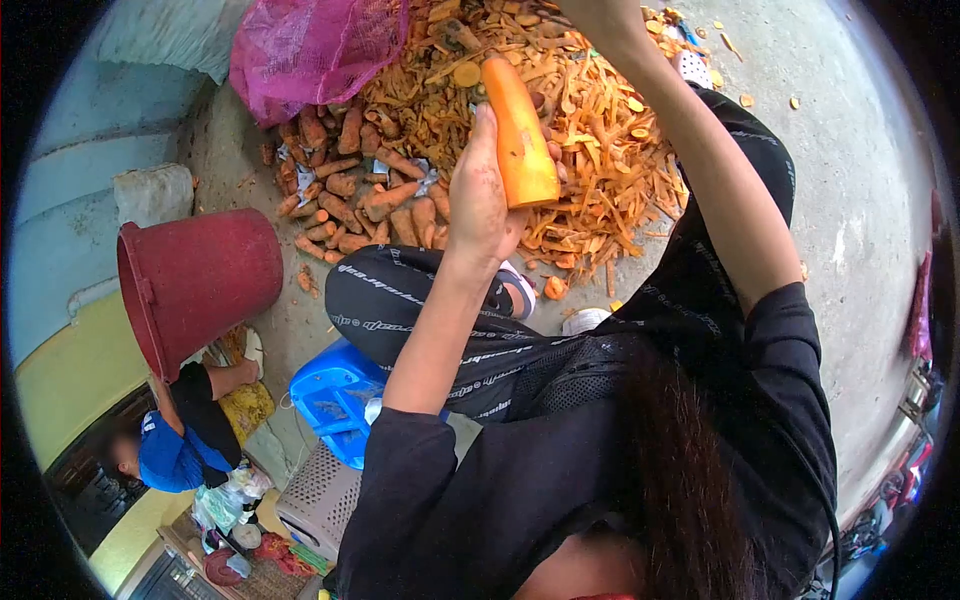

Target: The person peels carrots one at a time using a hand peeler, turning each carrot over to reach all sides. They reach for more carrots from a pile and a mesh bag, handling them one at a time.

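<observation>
My left hand (485, 195) is wrapped round a large peeled carrot (520, 135), its cut thick end towards me. Dirt marks the fingers. At the top edge, my right hand (600, 10) is mostly cut off, so its fingers and anything in them are hidden. Beneath the carrot spreads a big heap of orange peelings (610, 150) with some round slices. Unpeeled, soil-covered carrots (345, 205) lie in a pile to the left of the peelings.
A pink mesh bag (310, 55) lies beside the pile. The red bucket (205, 285) stands left, near a blue plastic container (338, 400) and a grey perforated crate (320, 500). Another person (185, 440) in blue sits at the far left.
</observation>
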{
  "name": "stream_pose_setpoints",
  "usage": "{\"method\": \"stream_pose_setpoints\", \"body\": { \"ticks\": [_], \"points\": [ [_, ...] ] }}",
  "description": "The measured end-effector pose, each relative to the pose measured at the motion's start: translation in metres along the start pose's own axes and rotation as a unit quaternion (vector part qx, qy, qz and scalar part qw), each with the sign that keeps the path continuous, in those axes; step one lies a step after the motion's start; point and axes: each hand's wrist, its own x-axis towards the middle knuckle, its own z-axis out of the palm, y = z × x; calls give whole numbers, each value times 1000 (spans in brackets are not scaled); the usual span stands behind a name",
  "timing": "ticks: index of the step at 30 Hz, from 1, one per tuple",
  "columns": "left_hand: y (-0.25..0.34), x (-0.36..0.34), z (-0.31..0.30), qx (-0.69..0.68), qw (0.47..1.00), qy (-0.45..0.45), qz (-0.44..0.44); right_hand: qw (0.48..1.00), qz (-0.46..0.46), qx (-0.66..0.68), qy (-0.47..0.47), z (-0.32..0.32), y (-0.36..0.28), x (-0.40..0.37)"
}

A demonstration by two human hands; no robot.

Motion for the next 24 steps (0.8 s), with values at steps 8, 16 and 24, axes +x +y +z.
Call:
{"method": "stream_pose_setpoints", "body": {
  "ticks": [8,16,24],
  "points": [
    [12,11,-10,-76,995,56,10,700,225,642,-216,-28,-19,-3],
    [10,10,-8,-24,997,74,18,897,265,319,-152,-8,-52,-24],
    [10,1,5,-29,994,101,17,857,321,362,-180,7,-63,-57]
  ]
}}
